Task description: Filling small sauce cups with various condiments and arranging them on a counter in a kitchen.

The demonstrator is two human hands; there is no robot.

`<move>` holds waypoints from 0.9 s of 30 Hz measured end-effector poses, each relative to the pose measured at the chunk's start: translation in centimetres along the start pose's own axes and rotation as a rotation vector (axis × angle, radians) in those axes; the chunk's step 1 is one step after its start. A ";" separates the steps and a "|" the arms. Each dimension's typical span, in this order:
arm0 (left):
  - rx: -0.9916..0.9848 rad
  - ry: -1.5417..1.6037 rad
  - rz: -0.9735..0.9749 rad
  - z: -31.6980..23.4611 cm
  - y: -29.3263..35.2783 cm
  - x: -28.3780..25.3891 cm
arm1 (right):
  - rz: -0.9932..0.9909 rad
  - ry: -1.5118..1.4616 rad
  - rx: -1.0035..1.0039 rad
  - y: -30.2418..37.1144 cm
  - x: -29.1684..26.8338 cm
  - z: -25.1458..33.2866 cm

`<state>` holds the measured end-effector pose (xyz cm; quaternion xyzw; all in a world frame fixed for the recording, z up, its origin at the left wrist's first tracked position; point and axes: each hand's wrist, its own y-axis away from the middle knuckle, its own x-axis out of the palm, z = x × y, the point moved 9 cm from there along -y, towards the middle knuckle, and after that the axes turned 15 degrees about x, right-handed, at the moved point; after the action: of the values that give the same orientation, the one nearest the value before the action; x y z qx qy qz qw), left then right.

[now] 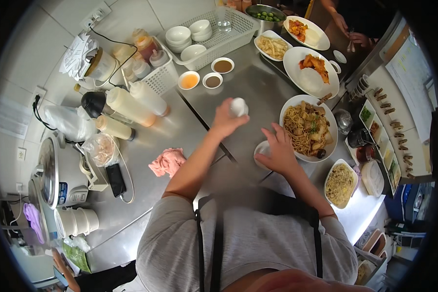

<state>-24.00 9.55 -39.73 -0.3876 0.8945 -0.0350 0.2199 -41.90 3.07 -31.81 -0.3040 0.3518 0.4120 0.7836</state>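
Over the middle of the steel counter, my left hand (227,120) is closed around a small rounded white object (238,106); its exact kind is not plain. My right hand (281,152) has its fingers apart, and its thumb lies across a small pale bowl (259,149). I cannot tell whether the thumb touches it. Just beyond the right fingers stands a large white bowl of noodles (304,127) with a wooden-looking handle at its rim. Ahead of my left hand are a dish of orange sauce (189,80) and dishes of brown sauce (223,65) and dark sauce (212,81).
Squeeze bottles (129,106), a pink cloth (167,162) and a phone (115,179) lie to the left. Plated dishes (312,72) line the far right, where another person's hands (348,30) show. Fried rice (340,184) sits near my right arm. A white basket (238,39) holds bowls.
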 end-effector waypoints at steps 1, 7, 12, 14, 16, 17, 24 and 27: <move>-0.002 0.004 0.009 0.1 -0.2 -0.5 | 0.066 0.125 0.025 0.1 1.4 -0.9; -0.186 -0.781 -0.164 1.8 -0.4 -8.2 | 0.331 0.359 0.042 1.4 3.1 -1.3; -0.147 -0.741 -0.231 3.7 -0.8 -10.0 | 0.374 0.411 -0.031 1.7 2.9 -0.5; -0.156 -0.704 -0.215 4.2 -1.1 -10.1 | 0.412 0.404 -0.078 1.3 2.7 0.1; -0.102 -0.661 -0.274 3.8 -1.2 -10.5 | 0.447 0.366 -0.059 0.9 2.5 0.1; -0.097 -0.655 -0.266 3.8 -1.4 -10.6 | 0.475 0.327 -0.038 0.7 2.4 -0.1; 0.119 -0.788 -0.231 -2.4 -2.6 -7.9 | 0.579 0.068 0.091 0.2 2.9 -1.4; 0.137 -0.874 -0.032 -2.8 -4.0 -4.3 | 0.593 -0.021 0.103 0.2 3.3 -1.3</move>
<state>-19.87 9.57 -34.71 -0.3644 0.7070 0.0694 0.6021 -41.08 3.55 -35.23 -0.1435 0.4378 0.6075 0.6471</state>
